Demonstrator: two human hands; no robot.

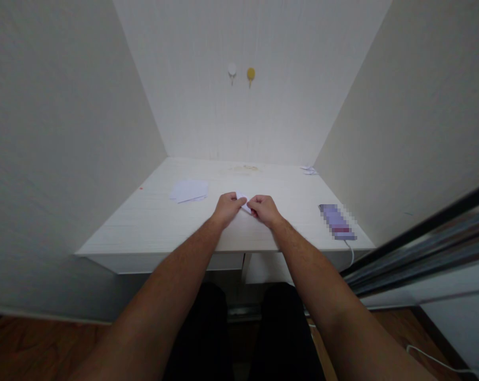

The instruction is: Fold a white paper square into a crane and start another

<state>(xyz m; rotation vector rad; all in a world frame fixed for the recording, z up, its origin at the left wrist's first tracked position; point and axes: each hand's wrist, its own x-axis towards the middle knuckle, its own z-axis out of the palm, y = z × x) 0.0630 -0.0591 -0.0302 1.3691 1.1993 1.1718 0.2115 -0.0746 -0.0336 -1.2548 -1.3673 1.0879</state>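
Observation:
A small white piece of paper (pixel 244 203), apparently folded, is held between my two hands just above the white desk (pixel 152 222). My left hand (pixel 227 208) pinches its left side with the thumb on top. At its right end, my right hand (pixel 265 208) grips it between thumb and curled fingers. Part of the paper is hidden under my fingers. To the left lies a loose stack of white paper sheets (pixel 190 190), apart from both hands.
Several small folded papers (pixel 310 170) lie at the desk's back right corner. A phone-like device (pixel 338 222), blurred out, rests at the right with a white cable (pixel 351 254) running over the front edge. Walls enclose three sides; two hooks (pixel 251 74) hang on the back wall.

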